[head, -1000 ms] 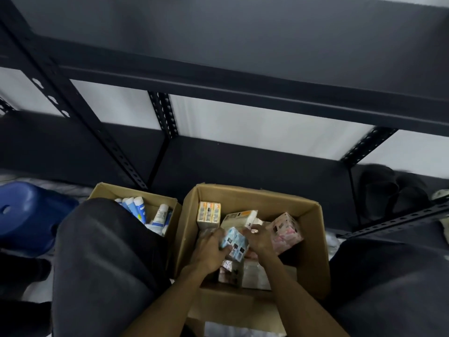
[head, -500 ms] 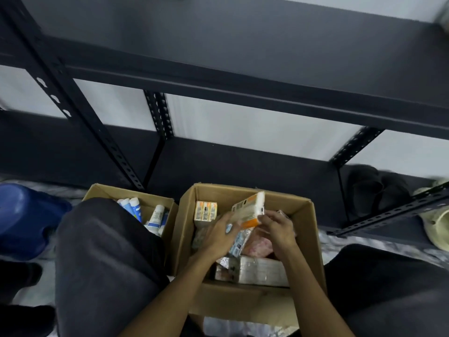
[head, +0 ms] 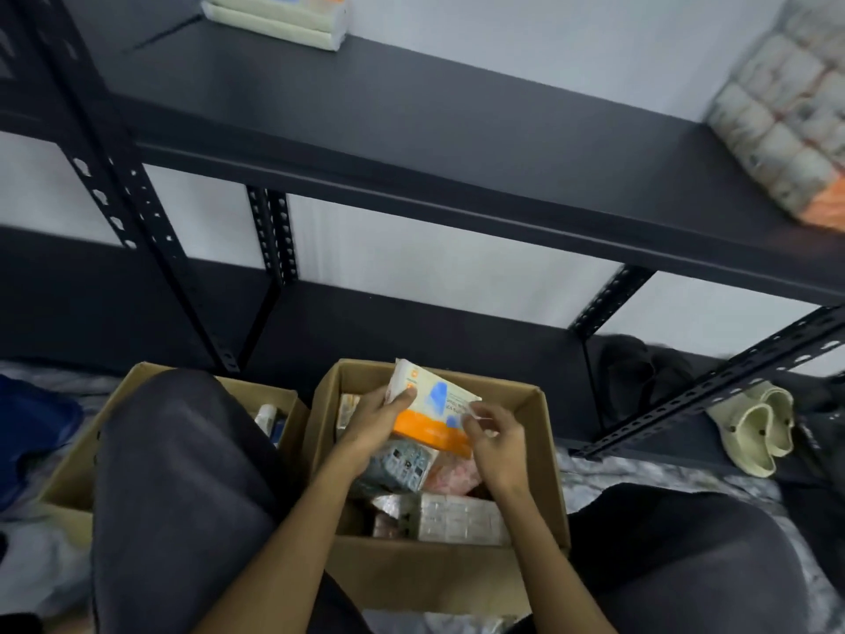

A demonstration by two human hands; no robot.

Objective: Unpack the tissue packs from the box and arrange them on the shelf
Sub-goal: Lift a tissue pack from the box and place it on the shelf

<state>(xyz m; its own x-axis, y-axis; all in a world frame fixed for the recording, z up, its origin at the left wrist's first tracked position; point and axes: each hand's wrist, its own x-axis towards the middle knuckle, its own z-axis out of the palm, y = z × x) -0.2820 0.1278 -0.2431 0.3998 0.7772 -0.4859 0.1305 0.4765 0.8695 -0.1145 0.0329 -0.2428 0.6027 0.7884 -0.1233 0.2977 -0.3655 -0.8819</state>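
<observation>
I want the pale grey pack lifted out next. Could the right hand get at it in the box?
Probably yes: the pale grey pack lies uncovered on top in the box, just below the right hand, though that hand first has to release the orange-and-white pack.

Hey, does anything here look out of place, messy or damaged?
Nothing looks damaged or spilled. The packs left in the box lie jumbled at mixed angles. A pair of pale clogs sits on the lowest shelf, which seems odd on a shelf meant for tissue packs.
</observation>
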